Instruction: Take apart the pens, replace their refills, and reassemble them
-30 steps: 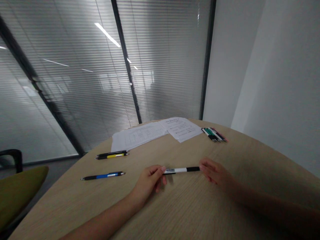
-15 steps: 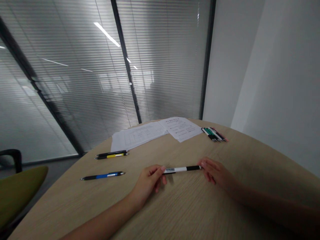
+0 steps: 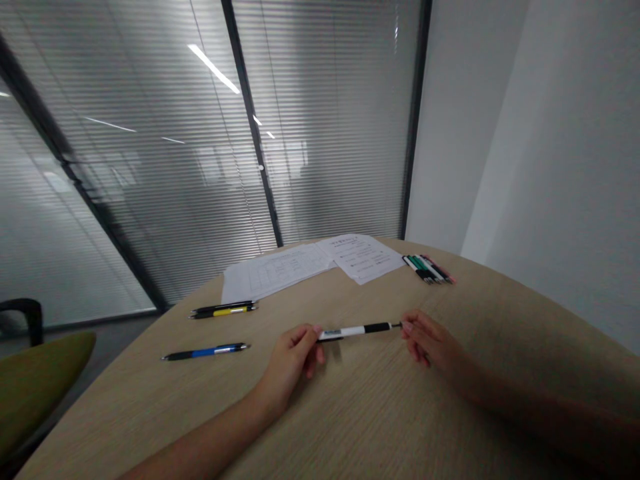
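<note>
Head view: the surface (image 3: 340,420) is a round-edged table top of pale wood grain, dimly lit and darker toward the near right. Beyond it, as I stand facing it, runs a glass partition (image 3: 345,120) with lowered blinds and dark uprights; a plain white wall (image 3: 560,133) closes the right side. A chair (image 3: 45,367) with a yellow-green seat and black armrest stands at the left, beside the surface.

Printed papers (image 3: 280,272) lie overlapping near the far edge. Just right of them, a row of pens (image 3: 428,269) in green, white, black and reddish tones lies side by side. Left of centre, a black pen (image 3: 220,308) and a yellow pen (image 3: 234,311) lie together, with a blue pen (image 3: 205,352) nearer the viewer, apart from that pair.

White pen (image 3: 353,331) with a black grip: located between the two hands, over the middle of the surface, roughly level. Left hand (image 3: 297,350): thumb and fingers clamped on its left end. Right hand (image 3: 425,339): fingertips drawn together, pinching the end of a thin dark rod (image 3: 396,325) that projects from the grip. Poor light leaves it uncertain whether that rod is tip or refill.
</note>
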Tool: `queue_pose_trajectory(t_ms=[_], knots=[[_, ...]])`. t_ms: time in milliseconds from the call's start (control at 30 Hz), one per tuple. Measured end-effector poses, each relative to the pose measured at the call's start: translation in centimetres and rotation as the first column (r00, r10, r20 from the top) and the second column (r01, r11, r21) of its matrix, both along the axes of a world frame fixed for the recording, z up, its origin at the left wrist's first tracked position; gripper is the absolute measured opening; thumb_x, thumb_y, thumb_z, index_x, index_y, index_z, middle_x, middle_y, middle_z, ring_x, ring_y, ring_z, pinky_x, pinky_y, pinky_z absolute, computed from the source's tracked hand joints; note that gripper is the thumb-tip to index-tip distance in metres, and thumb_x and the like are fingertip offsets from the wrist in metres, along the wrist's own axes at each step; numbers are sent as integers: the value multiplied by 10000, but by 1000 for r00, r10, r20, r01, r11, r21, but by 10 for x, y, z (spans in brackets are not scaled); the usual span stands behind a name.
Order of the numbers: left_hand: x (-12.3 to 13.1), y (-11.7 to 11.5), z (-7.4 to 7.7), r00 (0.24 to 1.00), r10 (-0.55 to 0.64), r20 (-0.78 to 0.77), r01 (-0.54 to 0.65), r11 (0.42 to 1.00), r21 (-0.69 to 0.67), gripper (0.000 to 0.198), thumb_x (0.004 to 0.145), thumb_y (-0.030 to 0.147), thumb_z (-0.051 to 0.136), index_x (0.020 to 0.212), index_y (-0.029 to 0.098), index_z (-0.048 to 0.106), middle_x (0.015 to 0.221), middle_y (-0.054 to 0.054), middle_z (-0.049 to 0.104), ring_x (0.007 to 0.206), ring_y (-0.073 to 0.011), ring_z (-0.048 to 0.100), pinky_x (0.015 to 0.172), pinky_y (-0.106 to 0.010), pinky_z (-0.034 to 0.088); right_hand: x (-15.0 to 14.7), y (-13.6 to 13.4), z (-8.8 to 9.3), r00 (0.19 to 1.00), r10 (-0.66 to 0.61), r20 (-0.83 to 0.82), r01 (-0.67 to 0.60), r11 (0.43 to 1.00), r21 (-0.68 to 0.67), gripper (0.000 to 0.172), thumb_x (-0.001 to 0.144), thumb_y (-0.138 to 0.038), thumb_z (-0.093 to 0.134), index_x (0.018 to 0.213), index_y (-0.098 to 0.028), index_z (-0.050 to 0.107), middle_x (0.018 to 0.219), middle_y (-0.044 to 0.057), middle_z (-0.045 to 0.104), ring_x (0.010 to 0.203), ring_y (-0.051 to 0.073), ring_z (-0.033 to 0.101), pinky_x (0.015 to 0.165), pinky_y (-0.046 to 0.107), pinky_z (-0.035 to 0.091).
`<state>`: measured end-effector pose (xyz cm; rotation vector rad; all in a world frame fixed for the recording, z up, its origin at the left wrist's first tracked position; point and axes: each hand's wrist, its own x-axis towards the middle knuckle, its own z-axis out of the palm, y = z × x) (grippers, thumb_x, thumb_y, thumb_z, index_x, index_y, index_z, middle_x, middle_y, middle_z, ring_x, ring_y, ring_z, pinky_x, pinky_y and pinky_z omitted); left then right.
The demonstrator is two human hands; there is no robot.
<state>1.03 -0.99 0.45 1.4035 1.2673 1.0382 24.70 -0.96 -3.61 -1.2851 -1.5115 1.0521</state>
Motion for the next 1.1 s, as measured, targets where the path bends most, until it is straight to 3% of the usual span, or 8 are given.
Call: queue_pose_trajectory(t_ms=[367,500,800,967,1100], knots=[[-3,3,1,992,110,57,-112,993,34,373,671,459,469,440,166,457,374,51,399,319,-63,328,353,-193,235,4,1,-1,992,-90,-89,93,995,29,224,778,-430,386,788,-209,419,560,-51,445,438,90,408,389,200,306],[-3,4,2,985,145,96,-148,989,26,350,669,440,469,454,165,451,385,47,418,324,-65,333,362,-197,238,4,0,3,977,-172,-129,174,985,5,215,790,-413,359,769,-207,416,575,-43,447,440,91,408,393,206,312],[-7,10,0,961,223,164,-229,973,19,323,675,412,462,470,162,452,412,46,427,337,-62,323,380,-199,257,5,4,6,940,-245,-239,231,969,-85,194,781,-388,377,713,-207,399,594,-48,440,424,80,411,383,206,319],[-9,12,-2,963,199,183,-211,977,44,314,690,425,465,526,158,471,467,34,455,390,-82,372,403,-200,292,9,7,1,910,-280,-306,262,960,-97,224,777,-424,401,721,-208,410,601,-45,463,421,78,420,390,213,323],[-6,8,-5,996,85,-15,-82,987,136,327,709,445,470,560,158,513,481,36,466,449,-102,407,438,-200,315,8,6,3,897,-286,-336,268,958,-101,252,777,-451,405,711,-208,415,594,-48,466,426,78,420,400,217,320]])
